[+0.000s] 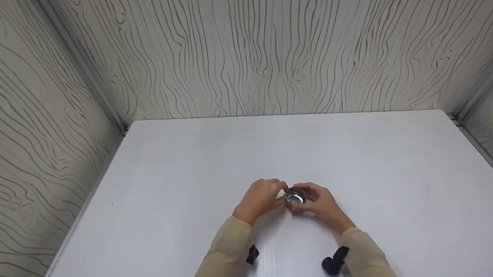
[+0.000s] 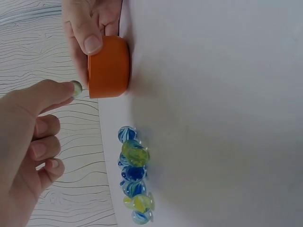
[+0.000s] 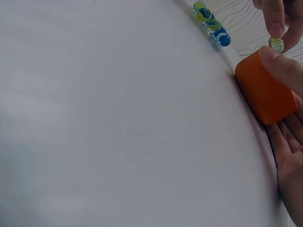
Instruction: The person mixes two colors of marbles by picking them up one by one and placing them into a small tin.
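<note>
- Orange cup is stood upright on table: axis vertical, wider than tall, mouth pointed up (9 o'clock, left wrist view).
- Cup wall is gripped by right hand from 3 o'clock, head view.
- Greenish marble is pinched by left hand near cup's mouth, 8 o'clock, left wrist view.
- Marble row is seen at 5–6 o'clock, same view.
</note>
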A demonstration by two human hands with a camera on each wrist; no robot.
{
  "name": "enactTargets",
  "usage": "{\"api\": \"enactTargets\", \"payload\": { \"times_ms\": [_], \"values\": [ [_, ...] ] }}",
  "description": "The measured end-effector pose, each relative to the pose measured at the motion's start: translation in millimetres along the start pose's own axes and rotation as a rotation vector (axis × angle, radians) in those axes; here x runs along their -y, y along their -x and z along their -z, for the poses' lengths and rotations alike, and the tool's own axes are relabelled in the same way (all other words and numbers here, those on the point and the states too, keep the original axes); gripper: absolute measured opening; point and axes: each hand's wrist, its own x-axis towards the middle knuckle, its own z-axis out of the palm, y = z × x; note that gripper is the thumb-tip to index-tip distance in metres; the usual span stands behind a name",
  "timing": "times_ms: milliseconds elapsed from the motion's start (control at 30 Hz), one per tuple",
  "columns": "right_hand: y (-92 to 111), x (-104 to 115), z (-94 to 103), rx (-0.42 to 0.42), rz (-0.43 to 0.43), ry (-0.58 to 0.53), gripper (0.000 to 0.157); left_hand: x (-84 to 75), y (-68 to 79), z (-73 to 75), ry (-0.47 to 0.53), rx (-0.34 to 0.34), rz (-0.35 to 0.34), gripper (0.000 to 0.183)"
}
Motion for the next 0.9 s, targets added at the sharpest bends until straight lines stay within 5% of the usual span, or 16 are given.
{"api": "enactTargets", "payload": {
  "times_ms": [900],
  "values": [
    [2.5, 2.2, -0.3, -0.004, -0.015, 0.01, 0.059, -5.4, -5.0, -7.9, -0.004, 0.04, -0.001, 0.016]
  ]
}}
